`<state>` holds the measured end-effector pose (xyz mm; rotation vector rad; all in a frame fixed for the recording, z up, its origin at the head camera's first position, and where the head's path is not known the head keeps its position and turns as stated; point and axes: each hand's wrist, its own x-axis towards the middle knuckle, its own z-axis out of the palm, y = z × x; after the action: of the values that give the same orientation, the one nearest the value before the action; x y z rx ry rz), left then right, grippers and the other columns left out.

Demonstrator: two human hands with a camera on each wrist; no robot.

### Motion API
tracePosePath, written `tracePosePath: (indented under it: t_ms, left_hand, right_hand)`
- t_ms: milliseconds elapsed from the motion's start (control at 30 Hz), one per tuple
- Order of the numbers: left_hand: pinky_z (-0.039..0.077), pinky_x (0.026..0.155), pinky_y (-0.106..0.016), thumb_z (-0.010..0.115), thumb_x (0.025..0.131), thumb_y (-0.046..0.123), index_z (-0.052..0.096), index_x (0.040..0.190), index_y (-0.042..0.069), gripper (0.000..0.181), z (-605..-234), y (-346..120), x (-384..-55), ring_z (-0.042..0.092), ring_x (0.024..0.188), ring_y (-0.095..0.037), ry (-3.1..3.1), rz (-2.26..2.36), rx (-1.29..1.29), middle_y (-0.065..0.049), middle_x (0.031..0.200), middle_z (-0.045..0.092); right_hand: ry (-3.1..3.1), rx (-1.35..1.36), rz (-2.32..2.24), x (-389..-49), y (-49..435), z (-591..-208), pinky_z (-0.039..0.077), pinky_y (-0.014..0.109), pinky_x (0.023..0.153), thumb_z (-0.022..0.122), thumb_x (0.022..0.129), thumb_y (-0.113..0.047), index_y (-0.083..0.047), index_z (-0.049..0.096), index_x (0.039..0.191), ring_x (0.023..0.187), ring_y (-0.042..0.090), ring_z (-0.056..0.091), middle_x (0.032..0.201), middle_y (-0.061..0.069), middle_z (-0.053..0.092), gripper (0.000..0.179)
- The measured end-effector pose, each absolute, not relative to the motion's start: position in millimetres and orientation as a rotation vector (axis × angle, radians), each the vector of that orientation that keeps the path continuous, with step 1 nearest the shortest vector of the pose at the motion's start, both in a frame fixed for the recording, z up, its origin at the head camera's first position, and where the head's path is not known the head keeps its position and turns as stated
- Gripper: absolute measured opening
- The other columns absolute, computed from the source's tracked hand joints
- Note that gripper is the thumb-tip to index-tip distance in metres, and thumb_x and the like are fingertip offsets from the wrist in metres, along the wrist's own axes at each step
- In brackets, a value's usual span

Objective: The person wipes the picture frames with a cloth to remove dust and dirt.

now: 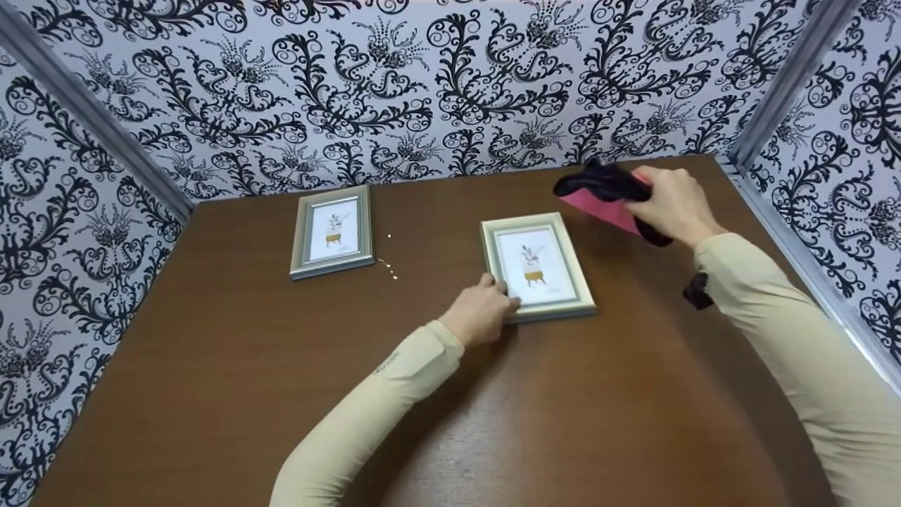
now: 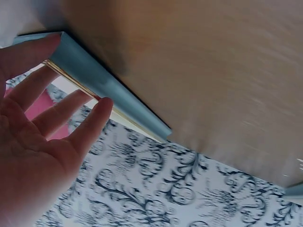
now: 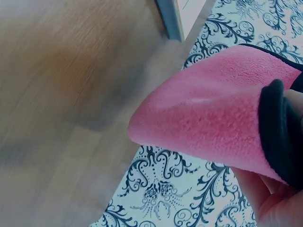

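Note:
A cream and grey picture frame (image 1: 577, 289) lies on the brown table, with a vase-like drawing in it. At its near-left corner my left hand (image 1: 482, 310) grips the edge. The left wrist view shows the thumb and fingertips against the blue-grey side of that frame (image 2: 102, 80). My right hand (image 1: 676, 204), raised to the right of the frame, holds a bunched pink and black cloth (image 1: 605, 211). Fuzzy pink fabric of the cloth (image 3: 203, 113) hangs folded from the right hand (image 3: 279, 203), which shows only partly in the right wrist view.
A second, similar picture frame (image 1: 303, 232) lies at the back left of the table (image 1: 246, 366). Several small pale specks (image 1: 388, 266) lie to its right. Patterned black-and-white walls (image 1: 394, 84) with grey metal edging (image 1: 781, 84) enclose the back and sides.

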<state>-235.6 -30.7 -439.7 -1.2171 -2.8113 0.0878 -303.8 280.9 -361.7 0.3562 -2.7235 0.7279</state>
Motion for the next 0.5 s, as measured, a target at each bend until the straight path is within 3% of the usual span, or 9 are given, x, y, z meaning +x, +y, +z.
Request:
tracePosePath:
  t_ms: [100,300,500]
  left_hand:
    - [0.055,0.058,-0.034,0.069,0.078,0.008,0.071,0.102,0.015,0.025,-440,-24,-224,0.054,0.089,-0.025,-2.759,0.127,-1.265,-0.01,0.098,0.063]
    - [0.053,0.055,-0.03,0.07,0.078,0.013,0.071,0.103,0.018,0.025,-442,-11,-202,0.053,0.087,-0.022,-2.652,0.213,-1.328,-0.007,0.099,0.064]
    - [0.053,0.06,-0.029,0.069,0.078,0.015,0.07,0.105,0.02,0.027,-443,-4,-192,0.054,0.089,-0.021,-2.603,0.259,-1.345,-0.005,0.101,0.065]
  right_hand:
    - [-2.755,0.378,0.68,-309,272,-365,0.048,0.056,0.066,0.069,0.077,-0.009,-0.002,0.066,0.104,0.076,0.043,0.062,0.09,0.024,0.067,0.028]
    - [-2.747,0.463,0.525,-317,252,-384,0.049,0.055,0.063,0.074,0.079,-0.011,-0.001,0.064,0.104,0.074,0.043,0.063,0.096,0.025,0.067,0.029]
    - [-2.942,0.623,0.493,-315,232,-411,0.051,0.056,0.077,0.076,0.078,-0.005,0.002,0.06,0.109,0.089,0.041,0.063,0.102,0.024,0.065,0.035]
